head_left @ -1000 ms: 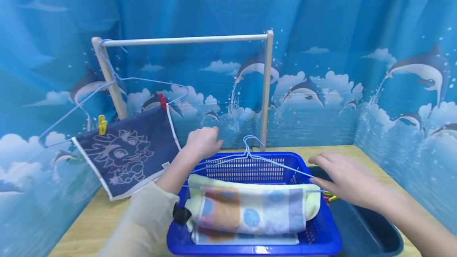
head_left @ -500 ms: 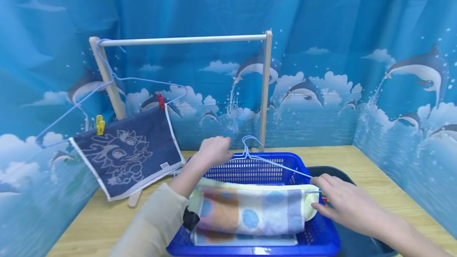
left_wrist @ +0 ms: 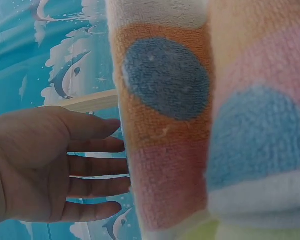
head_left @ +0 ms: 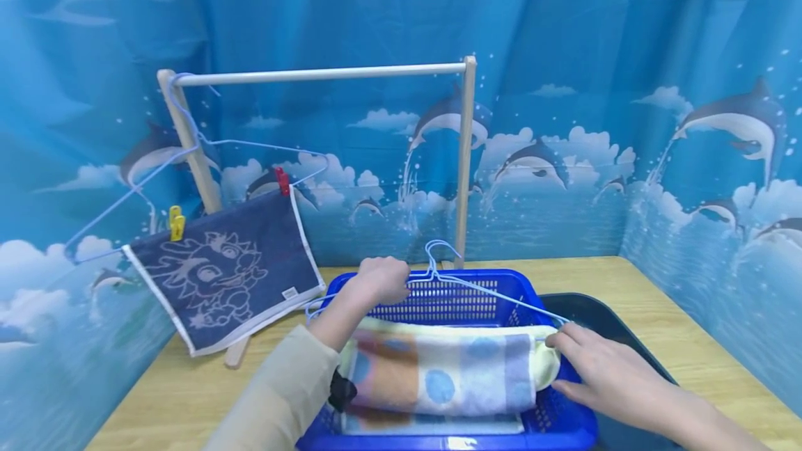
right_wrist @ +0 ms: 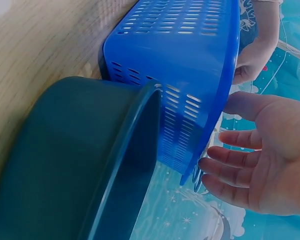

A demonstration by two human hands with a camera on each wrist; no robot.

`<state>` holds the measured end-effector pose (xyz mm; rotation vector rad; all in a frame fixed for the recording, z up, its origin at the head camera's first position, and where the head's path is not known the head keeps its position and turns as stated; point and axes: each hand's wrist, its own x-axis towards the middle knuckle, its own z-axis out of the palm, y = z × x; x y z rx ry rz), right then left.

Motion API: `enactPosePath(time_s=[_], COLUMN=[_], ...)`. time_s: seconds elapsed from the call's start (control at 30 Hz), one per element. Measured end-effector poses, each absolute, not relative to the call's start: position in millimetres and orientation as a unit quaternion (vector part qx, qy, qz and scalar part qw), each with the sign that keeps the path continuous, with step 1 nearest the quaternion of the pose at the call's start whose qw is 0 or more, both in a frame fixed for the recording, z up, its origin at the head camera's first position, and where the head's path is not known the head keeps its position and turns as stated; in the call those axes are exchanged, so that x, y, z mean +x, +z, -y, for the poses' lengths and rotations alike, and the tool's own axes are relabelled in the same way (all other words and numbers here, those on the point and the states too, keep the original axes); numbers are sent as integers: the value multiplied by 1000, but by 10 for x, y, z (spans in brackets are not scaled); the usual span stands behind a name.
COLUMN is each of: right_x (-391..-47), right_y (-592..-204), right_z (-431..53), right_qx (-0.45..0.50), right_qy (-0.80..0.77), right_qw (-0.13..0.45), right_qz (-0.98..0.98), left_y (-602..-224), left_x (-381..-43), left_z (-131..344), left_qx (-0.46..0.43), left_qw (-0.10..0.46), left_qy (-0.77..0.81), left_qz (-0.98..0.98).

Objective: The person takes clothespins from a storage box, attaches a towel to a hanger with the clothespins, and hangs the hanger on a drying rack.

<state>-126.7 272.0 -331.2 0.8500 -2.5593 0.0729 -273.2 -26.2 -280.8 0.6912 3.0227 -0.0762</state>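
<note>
My left hand (head_left: 383, 280) is above the basket's back left, by the left arm of the light-blue hangers (head_left: 485, 289). In the left wrist view its fingers are straight, beside the edge of the patterned towel (left_wrist: 167, 80). The towel (head_left: 438, 378), with orange, white and lilac bands and blue dots, lies in the blue basket (head_left: 457, 440) on top of pale yellow cloth (head_left: 546, 366). My right hand (head_left: 604, 374) is at the hangers' right end and the basket rim; its fingers are spread and slightly bent in the right wrist view. Fingertip contact is hard to tell.
A dark green tub (right_wrist: 50, 150) stands right of the basket, partly under my right arm. At the left, a rack (head_left: 313, 75) bears a hanger with a navy cloth (head_left: 219, 270), clipped by yellow (head_left: 177, 223) and red (head_left: 282, 181) pegs. A dolphin-print curtain (head_left: 551, 124) closes the back.
My left hand has moved right and slightly down over the hangers. The right hand has come down at the hangers' right end. The lower bar, earlier visible across the towel, is now mostly hidden.
</note>
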Motion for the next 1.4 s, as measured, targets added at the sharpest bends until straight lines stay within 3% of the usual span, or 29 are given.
enactPosePath(time_s=[0.37,0.67,1.07,1.27,1.4], right_x=[-1245,-1216,-1189,-1175,-1169], right_y=[-3304,-3312,-3329,-3307,-3313], right_z=[-2730,-2707,-2702,-2709,-2728], right_qx=[290,254,223,208,215], right_qy=[33,13,4,25,28], right_qw=[177,182,209,167,168], right_qz=[940,950,952,964,962], left_y=[-2842,-2854,-2659,-2541,-2452], left_x=[-2766,-2761,-2666,-2606,-2558], left_z=[309,363,488,559,596], left_qx=[226,249,268,278,281], left_qw=[17,3,32,22,16], left_qy=[-57,-64,4,35,51], left_qz=[-972,-966,-963,-960,-958])
